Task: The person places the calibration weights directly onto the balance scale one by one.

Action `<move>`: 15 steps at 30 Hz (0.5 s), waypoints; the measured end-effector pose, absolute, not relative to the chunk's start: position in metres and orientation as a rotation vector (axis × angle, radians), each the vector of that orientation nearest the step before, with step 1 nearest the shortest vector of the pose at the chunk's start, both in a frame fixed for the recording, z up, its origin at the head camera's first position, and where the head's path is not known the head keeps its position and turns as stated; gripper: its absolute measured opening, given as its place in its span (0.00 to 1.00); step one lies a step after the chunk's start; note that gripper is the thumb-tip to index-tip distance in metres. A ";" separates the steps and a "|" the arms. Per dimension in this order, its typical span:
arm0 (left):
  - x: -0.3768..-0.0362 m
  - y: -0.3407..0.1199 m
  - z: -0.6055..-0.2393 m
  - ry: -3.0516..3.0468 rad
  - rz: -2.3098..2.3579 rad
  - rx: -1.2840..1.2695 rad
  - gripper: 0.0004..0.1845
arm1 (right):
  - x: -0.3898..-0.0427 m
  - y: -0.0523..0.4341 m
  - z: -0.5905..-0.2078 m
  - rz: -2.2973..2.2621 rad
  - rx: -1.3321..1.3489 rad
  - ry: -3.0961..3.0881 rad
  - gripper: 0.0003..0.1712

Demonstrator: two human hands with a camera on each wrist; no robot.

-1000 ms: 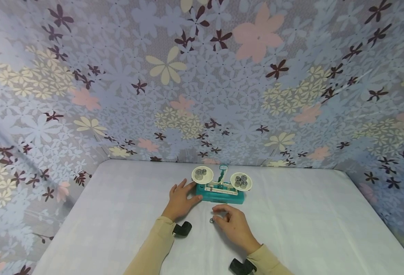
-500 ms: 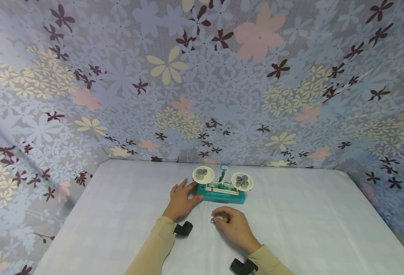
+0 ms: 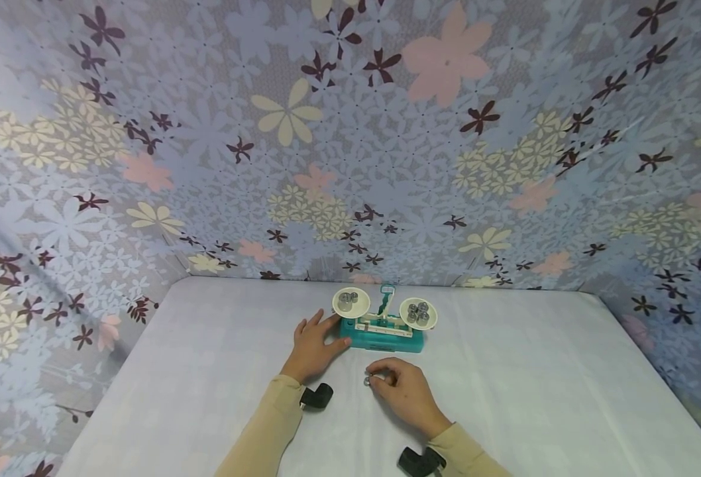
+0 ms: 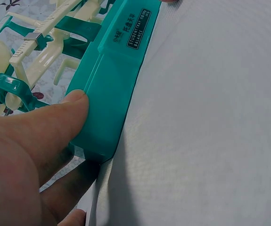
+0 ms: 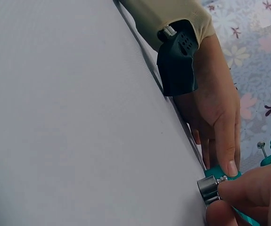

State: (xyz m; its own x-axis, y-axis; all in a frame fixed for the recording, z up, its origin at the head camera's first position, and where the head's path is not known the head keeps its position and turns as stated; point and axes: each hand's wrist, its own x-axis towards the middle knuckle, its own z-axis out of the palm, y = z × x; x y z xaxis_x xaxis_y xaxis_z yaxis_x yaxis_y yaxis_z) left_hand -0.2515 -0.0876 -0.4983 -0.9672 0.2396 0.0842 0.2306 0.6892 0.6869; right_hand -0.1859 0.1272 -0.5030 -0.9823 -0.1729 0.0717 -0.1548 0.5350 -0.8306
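Observation:
A teal and cream tray balance [image 3: 383, 339] stands on the table in the head view. Its left pan [image 3: 362, 309] and right pan [image 3: 406, 318] each bear metal weights. My left hand [image 3: 313, 350] grips the left end of the base; in the left wrist view the thumb [image 4: 76, 106] presses on the teal base [image 4: 109, 94] while other fingers lie around its end. In front of the balance, my right hand [image 3: 407, 392] pinches a small metal weight [image 3: 367, 381]. The right wrist view shows this shiny knobbed weight [image 5: 208, 189] between thumb and finger.
A white cloth [image 3: 535, 384] covers the table. Floral fabric [image 3: 350, 165] rises behind it and along both sides. Black wrist devices [image 3: 317, 396] are worn at both sleeves. In the left wrist view, a white scale beam [image 4: 41, 35] runs above the base.
My right index finger has come down toward the thumb, and the two now pinch the small weight. The left hand keeps its place on the balance, which has not moved.

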 end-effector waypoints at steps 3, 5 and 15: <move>-0.251 -0.087 -0.498 2.876 1.165 0.398 0.33 | -0.186 0.127 -0.503 -1.465 -0.305 2.746 0.09; -0.250 -0.087 -0.497 2.874 1.165 0.399 0.33 | -0.186 0.127 -0.503 -1.455 -0.308 2.753 0.08; -0.251 -0.087 -0.496 2.869 1.174 0.402 0.33 | -0.186 0.128 -0.504 -1.449 -0.313 2.768 0.07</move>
State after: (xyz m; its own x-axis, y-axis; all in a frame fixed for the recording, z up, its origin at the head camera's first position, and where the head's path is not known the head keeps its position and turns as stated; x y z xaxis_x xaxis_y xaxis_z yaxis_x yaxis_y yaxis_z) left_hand -0.2511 -0.0872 -0.4962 -0.9668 0.2420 0.0822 0.2302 0.6850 0.6912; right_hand -0.1863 0.1284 -0.5036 -0.9801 -0.1767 0.0906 -0.1752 0.5541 -0.8138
